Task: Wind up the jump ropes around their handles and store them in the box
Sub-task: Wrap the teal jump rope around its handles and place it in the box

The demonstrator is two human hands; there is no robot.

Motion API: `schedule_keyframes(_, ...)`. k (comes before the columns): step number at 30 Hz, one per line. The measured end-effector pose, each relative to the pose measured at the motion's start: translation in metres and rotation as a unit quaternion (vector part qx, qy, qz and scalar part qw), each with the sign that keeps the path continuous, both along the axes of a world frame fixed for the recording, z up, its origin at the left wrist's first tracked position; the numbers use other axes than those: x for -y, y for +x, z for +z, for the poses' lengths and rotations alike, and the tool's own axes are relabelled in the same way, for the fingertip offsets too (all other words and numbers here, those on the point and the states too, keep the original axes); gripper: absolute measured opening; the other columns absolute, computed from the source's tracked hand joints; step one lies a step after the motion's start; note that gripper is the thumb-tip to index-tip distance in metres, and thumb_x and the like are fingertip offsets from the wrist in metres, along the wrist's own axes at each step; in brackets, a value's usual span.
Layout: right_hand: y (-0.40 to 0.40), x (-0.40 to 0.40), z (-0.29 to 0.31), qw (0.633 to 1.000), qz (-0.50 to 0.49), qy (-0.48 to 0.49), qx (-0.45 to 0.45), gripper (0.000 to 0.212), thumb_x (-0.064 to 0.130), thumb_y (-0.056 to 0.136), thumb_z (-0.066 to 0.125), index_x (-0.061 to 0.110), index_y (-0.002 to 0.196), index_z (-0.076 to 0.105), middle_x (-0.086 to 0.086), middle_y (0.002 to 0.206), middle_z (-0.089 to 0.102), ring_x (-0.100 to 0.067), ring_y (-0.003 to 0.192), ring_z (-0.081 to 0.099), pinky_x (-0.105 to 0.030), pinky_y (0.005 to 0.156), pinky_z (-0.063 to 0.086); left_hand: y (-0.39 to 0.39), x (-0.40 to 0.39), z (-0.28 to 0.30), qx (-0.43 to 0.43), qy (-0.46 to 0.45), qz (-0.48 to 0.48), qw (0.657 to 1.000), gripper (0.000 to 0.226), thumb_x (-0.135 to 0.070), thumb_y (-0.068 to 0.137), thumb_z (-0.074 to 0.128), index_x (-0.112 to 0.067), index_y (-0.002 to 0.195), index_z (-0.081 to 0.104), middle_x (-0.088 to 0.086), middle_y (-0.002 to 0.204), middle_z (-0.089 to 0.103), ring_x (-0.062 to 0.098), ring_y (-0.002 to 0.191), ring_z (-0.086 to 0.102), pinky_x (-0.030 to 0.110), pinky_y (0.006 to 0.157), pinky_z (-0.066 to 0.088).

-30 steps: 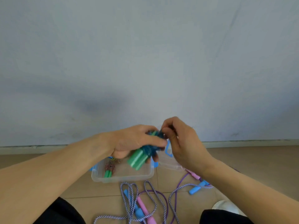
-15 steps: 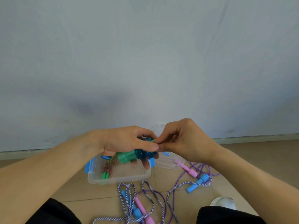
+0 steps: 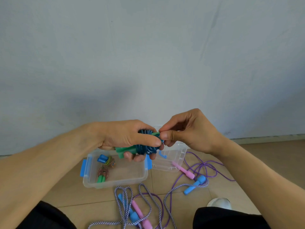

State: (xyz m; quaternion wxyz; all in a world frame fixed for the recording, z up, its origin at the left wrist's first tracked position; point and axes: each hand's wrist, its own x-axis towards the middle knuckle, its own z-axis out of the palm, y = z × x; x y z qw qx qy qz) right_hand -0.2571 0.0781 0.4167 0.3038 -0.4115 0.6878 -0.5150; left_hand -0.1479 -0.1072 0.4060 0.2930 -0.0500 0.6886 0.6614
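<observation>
Two hands raised, left hand [image 3: 127,138] clasping wound green-handled rope [image 3: 142,148], right hand [image 3: 186,133] pinching its end

L hand [image 3: 127,138] grips green handles [image 3: 125,150] w/ dark blue rope [image 3: 146,148] wound round; R hand [image 3: 186,134] pinches rope end. Below: clear box [image 3: 115,181] w/ two wound ropes; loose ropes on floor.

The box [image 3: 115,177] at lower centre lies open-topped; two wound ropes [image 3: 104,167] fill its left end, its right half is bare. Both hands [image 3: 128,138] [image 3: 189,134] hang right above its far rim. The lid [image 3: 170,161] lies against its right side. Loose ropes [image 3: 143,200] sprawl over the floor [image 3: 264,156] below and right; bare floor at far right.
</observation>
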Motion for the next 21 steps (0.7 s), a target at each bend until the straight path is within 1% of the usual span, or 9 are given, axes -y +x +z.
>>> schedule_keyframes(3,0.002,-0.001,0.001,0.999,-0.039,-0.018,0.009,0.005,0.001,0.077,0.076,0.002,0.082,0.075,-0.015,0.069,0.073,-0.022,0.059,0.069,-0.028,0.061,0.058,0.001,-0.005,0.007,-0.022,-0.037,0.003,0.999,0.026,-0.022,0.095,0.060,-0.001,0.111,0.058,0.015,0.087,0.066,0.016,0.047,0.051,0.023,0.041,0.037)
schedule_keyframes(5,0.005,0.000,-0.002,0.996,-0.086,-0.035,0.011,0.003,0.000,0.079,0.075,0.002,0.082,0.074,-0.012,0.067,0.072,-0.021,0.058,0.068,-0.028,0.059,0.058,0.002,-0.008,0.010,-0.064,-0.095,0.021,0.993,0.024,-0.022,0.095,0.062,-0.002,0.108,0.058,0.014,0.087,0.067,0.018,0.050,0.051,0.026,0.043,0.039)
schedule_keyframes(8,0.007,0.009,-0.009,0.978,-0.188,-0.073,0.045,0.002,0.002,0.084,0.071,0.001,0.084,0.073,-0.011,0.068,0.072,-0.021,0.059,0.068,-0.030,0.056,0.057,0.003,-0.013,0.010,-0.171,-0.191,0.104,0.961,0.018,-0.024,0.094,0.065,-0.008,0.099,0.057,0.015,0.080,0.068,0.015,0.050,0.055,0.026,0.046,0.043)
schedule_keyframes(10,0.011,0.017,-0.013,0.970,-0.210,-0.089,0.083,0.006,0.005,0.089,0.067,-0.001,0.088,0.068,-0.013,0.071,0.072,-0.022,0.062,0.069,-0.030,0.056,0.056,0.006,-0.018,0.006,-0.223,-0.212,0.169,0.937,0.018,-0.025,0.092,0.067,-0.010,0.096,0.058,0.017,0.074,0.067,0.011,0.049,0.059,0.025,0.047,0.047)
schedule_keyframes(11,0.014,0.019,-0.016,0.972,-0.206,-0.083,0.076,0.007,0.005,0.091,0.065,-0.001,0.090,0.066,-0.013,0.071,0.072,-0.021,0.061,0.068,-0.028,0.056,0.056,0.009,-0.018,0.003,-0.223,-0.194,0.189,0.936,0.019,-0.024,0.091,0.069,-0.008,0.096,0.059,0.016,0.077,0.068,0.013,0.055,0.065,0.028,0.051,0.053)
schedule_keyframes(13,0.020,0.020,-0.019,0.980,-0.191,-0.052,0.007,0.006,0.007,0.093,0.063,0.003,0.088,0.063,-0.007,0.066,0.071,-0.016,0.055,0.066,-0.024,0.056,0.053,0.014,-0.015,-0.002,-0.165,-0.106,0.207,0.959,0.027,-0.024,0.086,0.073,-0.004,0.103,0.063,0.014,0.092,0.072,0.026,0.080,0.074,0.043,0.071,0.062)
schedule_keyframes(15,0.028,0.020,-0.021,0.982,-0.172,-0.022,-0.067,0.009,0.011,0.094,0.062,0.010,0.086,0.060,-0.004,0.064,0.070,-0.015,0.053,0.064,-0.023,0.055,0.051,0.018,-0.008,-0.003,-0.091,-0.015,0.213,0.973,0.041,-0.031,0.081,0.075,-0.006,0.111,0.066,0.015,0.105,0.073,0.035,0.098,0.071,0.054,0.089,0.056)
schedule_keyframes(18,0.036,0.022,-0.019,0.979,-0.140,-0.008,-0.149,0.011,0.016,0.096,0.061,0.012,0.086,0.056,-0.002,0.063,0.069,-0.008,0.052,0.062,-0.018,0.052,0.048,0.019,-0.002,-0.002,-0.077,0.042,0.261,0.961,0.048,-0.034,0.078,0.077,-0.014,0.120,0.065,0.018,0.112,0.071,0.038,0.102,0.069,0.059,0.094,0.052)
schedule_keyframes(21,0.039,0.025,-0.017,0.977,-0.108,0.005,-0.185,0.011,0.014,0.096,0.060,0.007,0.089,0.055,0.000,0.063,0.068,-0.008,0.052,0.065,-0.020,0.050,0.050,0.020,-0.001,-0.004,-0.080,0.036,0.230,0.969,0.042,-0.032,0.084,0.069,-0.004,0.116,0.066,0.024,0.108,0.070,0.042,0.102,0.068,0.060,0.091,0.052)
